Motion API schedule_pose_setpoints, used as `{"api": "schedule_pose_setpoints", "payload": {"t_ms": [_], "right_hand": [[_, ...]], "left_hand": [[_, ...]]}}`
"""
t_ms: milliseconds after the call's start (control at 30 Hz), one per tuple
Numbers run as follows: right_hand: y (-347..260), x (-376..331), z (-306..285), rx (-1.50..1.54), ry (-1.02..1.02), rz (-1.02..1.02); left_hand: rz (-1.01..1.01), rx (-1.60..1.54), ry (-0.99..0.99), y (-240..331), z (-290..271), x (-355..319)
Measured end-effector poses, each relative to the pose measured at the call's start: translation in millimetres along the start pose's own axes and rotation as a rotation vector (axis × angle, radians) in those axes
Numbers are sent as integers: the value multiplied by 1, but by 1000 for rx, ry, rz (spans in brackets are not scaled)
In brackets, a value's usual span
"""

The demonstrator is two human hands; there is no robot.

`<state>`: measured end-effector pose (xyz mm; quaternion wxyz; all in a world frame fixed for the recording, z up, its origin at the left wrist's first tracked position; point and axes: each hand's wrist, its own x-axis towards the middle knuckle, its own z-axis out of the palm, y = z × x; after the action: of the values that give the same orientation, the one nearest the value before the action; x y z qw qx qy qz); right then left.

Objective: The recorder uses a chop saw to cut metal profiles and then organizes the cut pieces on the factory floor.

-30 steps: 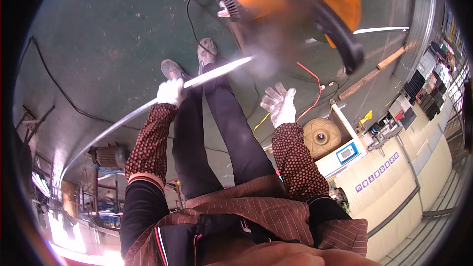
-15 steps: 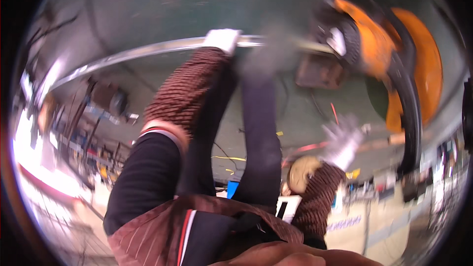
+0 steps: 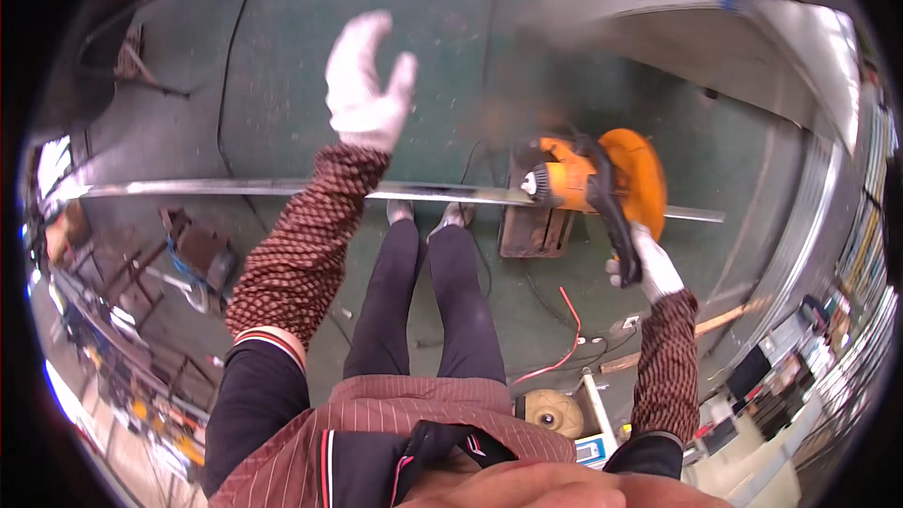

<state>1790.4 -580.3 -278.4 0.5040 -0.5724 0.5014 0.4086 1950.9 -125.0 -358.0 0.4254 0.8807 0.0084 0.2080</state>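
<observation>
R hand (image 3: pixel 651 263) clamped on blk handle (image 3: pixel 616 226) of orange saw (image 3: pixel 568 185). L hand (image 3: pixel 356 92) gapes apart, metal bar (image 3: pixel 207 187) under its sleeve (image 3: pixel 303 237). Screen (image 3: pixel 590 451) below R hand, txt too small.

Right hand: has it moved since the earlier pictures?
Yes. Judged against the orange saw standing on the floor, the right hand has moved toward it and now holds its black handle.

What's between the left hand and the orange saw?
Head view: green floor with a thin dark cable separates the left hand from the orange saw.
</observation>
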Motion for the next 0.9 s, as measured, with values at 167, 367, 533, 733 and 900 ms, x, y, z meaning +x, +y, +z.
{"api": "schedule_pose_setpoints", "payload": {"t_ms": [167,367,533,733,900], "right_hand": [[6,-2,2,-248,-8,46],[12,11,16,-109,-22,162],[18,29,3,159,-185,258],[8,30,4,169,-247,280],[-17,34,-3,202,-305,264]], "left_hand": [[718,10,101,205,-1,179],[1145,-145,-554,302,101,210],[1275,308,-978,338,147,220],[1229,90,-901,325,162,219],[1207,-7,-857,323,178,205]]}}
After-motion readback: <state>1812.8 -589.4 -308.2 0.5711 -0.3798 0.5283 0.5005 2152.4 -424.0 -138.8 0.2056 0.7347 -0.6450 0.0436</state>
